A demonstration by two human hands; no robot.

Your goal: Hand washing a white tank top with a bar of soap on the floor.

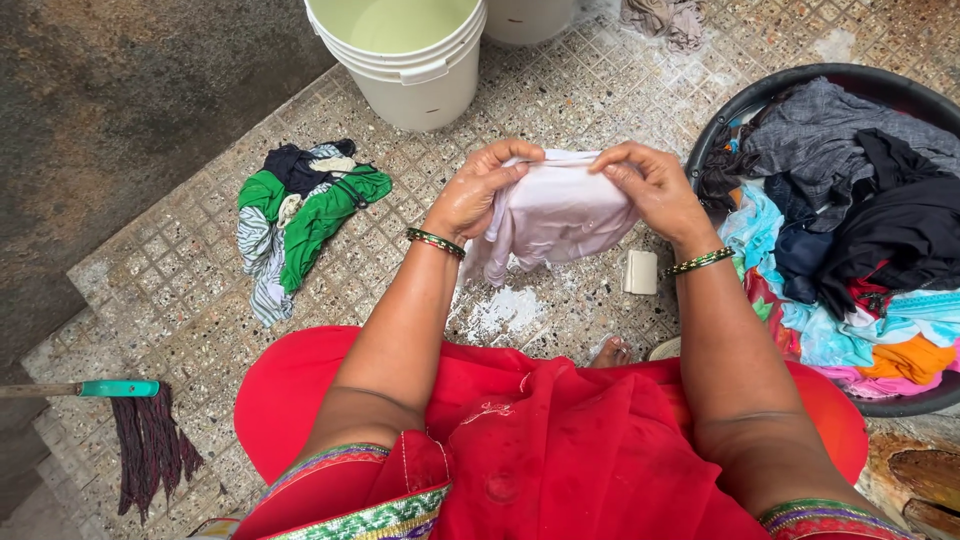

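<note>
Both hands (570,185) bunching wet, crumpled pale cloth (555,215)

Speckled floor (190,250) with soap bar (640,272), clothes heap (300,215) (wet), bucket (405,60).

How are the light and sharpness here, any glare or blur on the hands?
Head view: soft, even daylight, no hard shadows or glare; both hands, left and right, and the pale cloth are sharp; wide-lens stretch toward the edges, seen at the tub.

bucket (410,60) ahead | tub (900,405) right | bare floor (180,280) left
</note>
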